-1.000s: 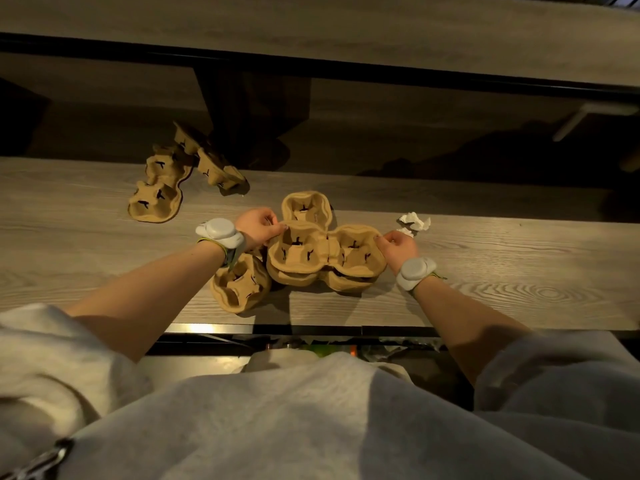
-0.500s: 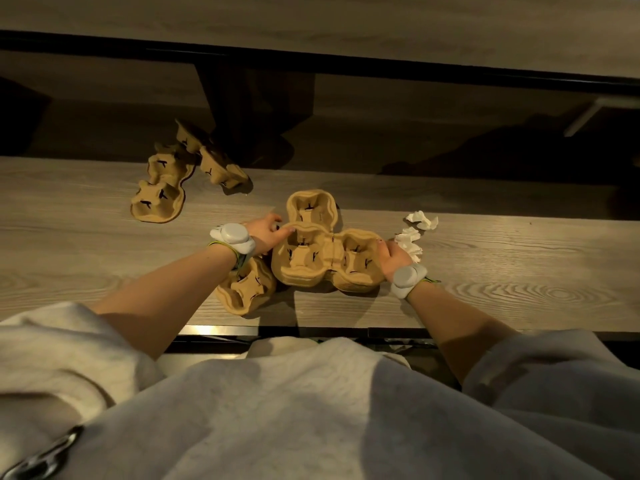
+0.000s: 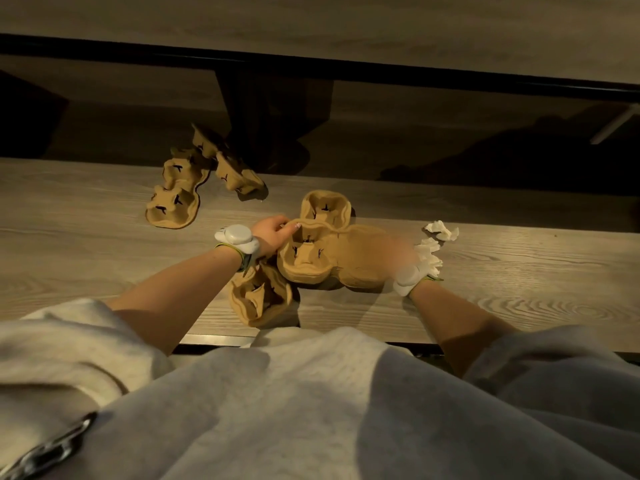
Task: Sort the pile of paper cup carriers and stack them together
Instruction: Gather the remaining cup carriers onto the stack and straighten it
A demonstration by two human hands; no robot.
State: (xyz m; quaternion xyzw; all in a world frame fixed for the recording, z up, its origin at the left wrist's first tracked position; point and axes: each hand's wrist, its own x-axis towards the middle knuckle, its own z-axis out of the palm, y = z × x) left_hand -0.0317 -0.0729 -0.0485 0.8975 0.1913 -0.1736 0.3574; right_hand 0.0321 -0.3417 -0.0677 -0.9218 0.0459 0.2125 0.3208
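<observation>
A stack of brown paper cup carriers lies on the wooden table in front of me. My left hand grips the stack's left rim, thumb on top. My right hand is motion-blurred at the stack's right end and appears to hold it; that end is blurred too. One carrier pokes out behind the stack. Another carrier lies partly under it at the near edge. Two more carriers sit at the table's far left edge, the right one tilted.
Crumpled white tissue lies just right of my right hand, with more tissue by the wrist. Beyond the table's far edge is a dark gap, then another wooden surface. My grey sweatshirt covers the near edge.
The stack has come lower onto the table and shifted slightly. Its right end and my right hand are now in fast motion. My left hand has stayed on the left rim.
</observation>
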